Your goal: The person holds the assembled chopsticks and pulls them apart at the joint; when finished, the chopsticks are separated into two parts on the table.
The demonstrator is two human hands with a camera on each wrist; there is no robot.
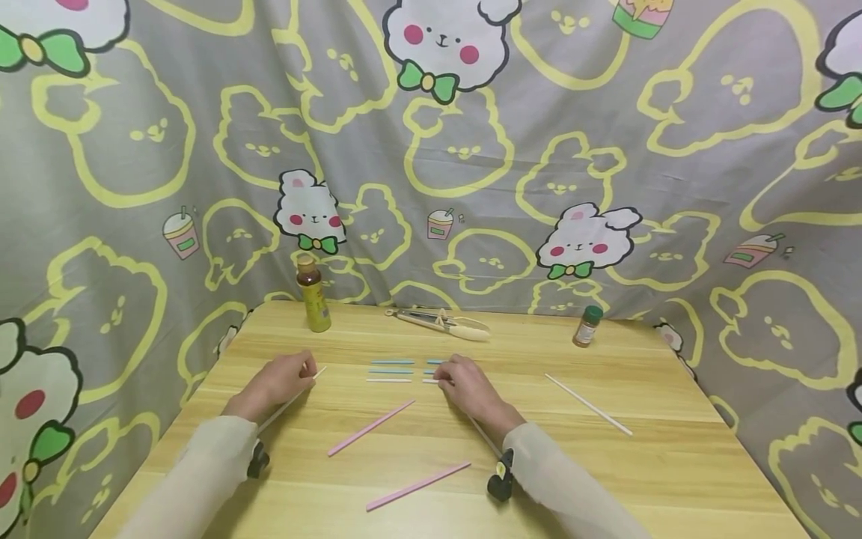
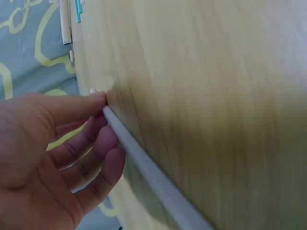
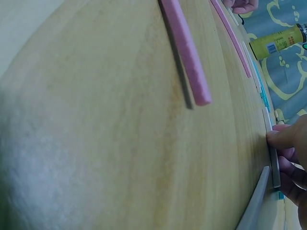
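Observation:
In the head view, my left hand [image 1: 286,376] pinches a slim white stick [image 1: 291,408] near its far end. That stick runs back under the left wrist; thumb and fingertips meet on it in the left wrist view. My right hand [image 1: 466,383] grips a short white stick [image 3: 272,158], its thumb on the near side and fingers behind. Beside it, partly hidden by that hand, are two short blue sticks [image 1: 434,361]. Left of them lie two more blue sticks [image 1: 393,371] and a white stick [image 1: 388,380], all parallel. Another white stick [image 1: 483,434] slants beneath the right forearm.
Two pink sticks [image 1: 372,427] lie nearer the front. A long white stick [image 1: 589,404] slants at the right. Along the back stand a yellow-green bottle [image 1: 315,299], metal tongs [image 1: 441,324] and a small green-capped jar [image 1: 588,327]. Patterned cloth [image 1: 465,165] surrounds the table.

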